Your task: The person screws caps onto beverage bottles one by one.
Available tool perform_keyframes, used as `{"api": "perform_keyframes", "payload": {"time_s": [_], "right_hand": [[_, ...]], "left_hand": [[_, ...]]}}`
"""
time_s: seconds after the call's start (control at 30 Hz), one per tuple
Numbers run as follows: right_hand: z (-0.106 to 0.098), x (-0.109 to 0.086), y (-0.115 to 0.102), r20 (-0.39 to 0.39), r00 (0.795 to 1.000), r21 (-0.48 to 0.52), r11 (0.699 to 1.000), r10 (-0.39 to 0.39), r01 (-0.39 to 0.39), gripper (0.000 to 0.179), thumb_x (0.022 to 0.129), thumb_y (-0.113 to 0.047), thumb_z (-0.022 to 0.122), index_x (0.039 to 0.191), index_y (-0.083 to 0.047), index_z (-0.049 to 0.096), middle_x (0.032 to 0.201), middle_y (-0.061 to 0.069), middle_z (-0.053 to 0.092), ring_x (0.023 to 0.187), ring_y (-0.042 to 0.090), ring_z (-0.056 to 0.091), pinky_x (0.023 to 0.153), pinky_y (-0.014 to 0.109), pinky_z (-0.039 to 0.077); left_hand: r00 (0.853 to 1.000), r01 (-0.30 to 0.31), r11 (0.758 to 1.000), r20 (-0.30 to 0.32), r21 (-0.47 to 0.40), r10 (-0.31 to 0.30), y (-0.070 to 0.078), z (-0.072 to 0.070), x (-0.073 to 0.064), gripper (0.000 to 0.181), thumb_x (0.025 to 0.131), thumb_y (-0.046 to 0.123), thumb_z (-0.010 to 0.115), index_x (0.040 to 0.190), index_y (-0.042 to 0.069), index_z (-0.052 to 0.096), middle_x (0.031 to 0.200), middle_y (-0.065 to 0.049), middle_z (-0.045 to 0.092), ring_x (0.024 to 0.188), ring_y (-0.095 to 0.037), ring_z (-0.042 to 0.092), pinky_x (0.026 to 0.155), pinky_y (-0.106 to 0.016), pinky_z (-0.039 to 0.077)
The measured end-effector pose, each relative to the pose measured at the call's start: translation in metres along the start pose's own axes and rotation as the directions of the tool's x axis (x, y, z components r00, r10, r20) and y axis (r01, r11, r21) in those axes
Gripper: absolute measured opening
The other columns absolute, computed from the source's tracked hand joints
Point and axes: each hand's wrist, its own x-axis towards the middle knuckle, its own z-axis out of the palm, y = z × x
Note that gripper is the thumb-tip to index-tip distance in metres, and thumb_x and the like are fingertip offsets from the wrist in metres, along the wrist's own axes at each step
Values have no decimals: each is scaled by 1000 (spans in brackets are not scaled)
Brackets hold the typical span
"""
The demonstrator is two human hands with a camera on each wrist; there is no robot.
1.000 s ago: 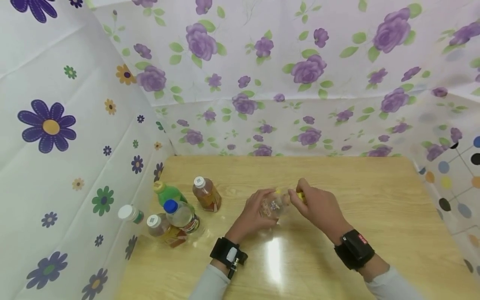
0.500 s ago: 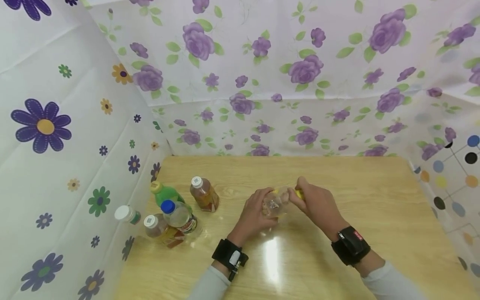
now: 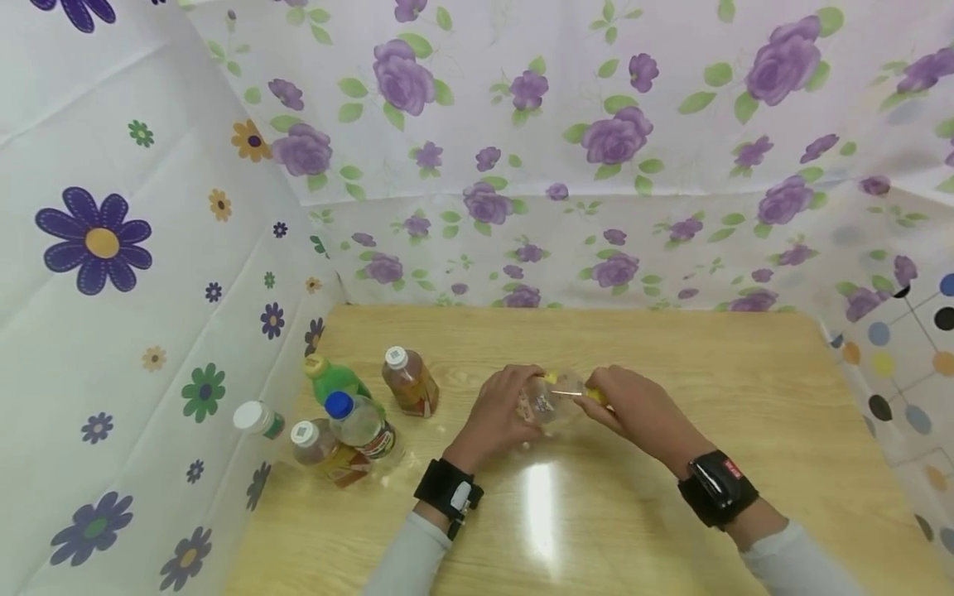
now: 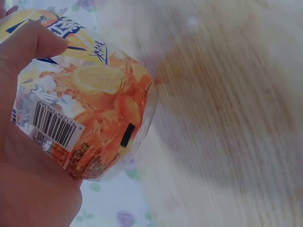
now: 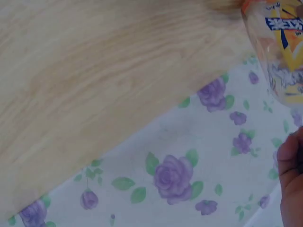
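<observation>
My left hand [image 3: 493,418] grips a clear plastic bottle [image 3: 542,406], which lies tilted over the table with its neck pointing right. Its label [image 4: 106,101], orange and yellow with a barcode, shows in the left wrist view, where my thumb presses on it. At the neck end, my right hand [image 3: 647,416] pinches the yellow cap [image 3: 598,396], mostly covered by the fingers. The right wrist view has only part of the bottle [image 5: 279,56] and a thumb [image 5: 291,161] at its right edge.
Left on the wooden table [image 3: 730,364] stand a green bottle [image 3: 337,382], a blue-capped clear bottle [image 3: 361,426], two white-capped brown drink bottles [image 3: 411,387] and a small white-lidded container [image 3: 257,420]. Flowered cloth [image 3: 551,149] hangs behind and at the sides.
My right hand has turned at the cap: its raised knuckle has dropped and the fingers lie flatter. My left hand still holds the bottle in nearly the same place.
</observation>
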Motion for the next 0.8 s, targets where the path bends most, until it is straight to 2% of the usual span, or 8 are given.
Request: {"api": "perform_keyframes", "payload": {"time_s": [0.2,0.37,0.43,0.5,0.57,0.67,0.73,0.8], "right_hand": [[16,-6,-4,-63,989,73,988,137,-132,22,111,-26,60,99,-15,45,69,-11,41,56,4,35,49,25,32],[22,-3,-10,-112,958,131,960,263,-248,25,117,-24,43,96,-13,34,64,-10,26,49,3,23,45,24,22],[22,-3,-11,-107,946,163,944,307,-288,27,118,-28,40,96,-14,34,65,-9,30,49,5,25,47,25,24],[21,-3,-10,-82,946,181,938,315,-297,26,117,-33,43,99,-13,41,68,-8,37,52,7,32,48,27,28],[20,-3,-7,-75,959,172,951,272,-256,25,114,-36,51,107,-13,51,73,-7,47,57,8,42,51,28,37],[18,-2,-1,-97,990,101,990,104,-94,20,109,-32,63,109,-12,59,82,-6,51,67,9,46,56,28,42],[18,-1,3,-135,991,32,999,-13,17,16,107,-26,64,99,-13,57,81,-8,47,68,8,42,58,26,39],[19,-1,6,-165,984,-12,998,-69,68,22,106,-21,61,89,-17,49,76,-10,39,65,7,34,56,25,32]], "left_hand": [[1000,-26,1000,-7,5,26,-1,2,5,100,71,25,101,155,25,46,146,1,53,139,-22,47,123,-56,25],[1000,-9,1000,2,1,9,0,0,7,96,72,20,96,155,25,48,144,2,54,138,-23,46,123,-55,23],[1000,-6,1000,15,-12,6,0,-1,8,95,72,18,94,155,25,48,144,0,53,137,-23,45,122,-56,23],[1000,4,999,26,-33,-3,0,-2,7,95,73,17,94,155,23,48,145,-1,52,137,-24,45,122,-57,23],[999,18,998,32,-57,-16,-1,-3,5,95,73,16,95,155,22,47,145,-2,52,136,-24,46,122,-58,23],[999,23,997,26,-75,-21,-2,-4,3,97,71,16,99,153,21,48,145,-3,52,135,-23,48,122,-59,23],[1000,12,998,23,-67,-11,-2,-4,2,97,71,17,100,153,22,48,145,-2,52,135,-22,48,122,-58,23],[1000,-3,999,21,-44,4,-2,-3,3,97,71,18,100,153,22,48,145,-2,52,135,-21,48,122,-57,23]]}}
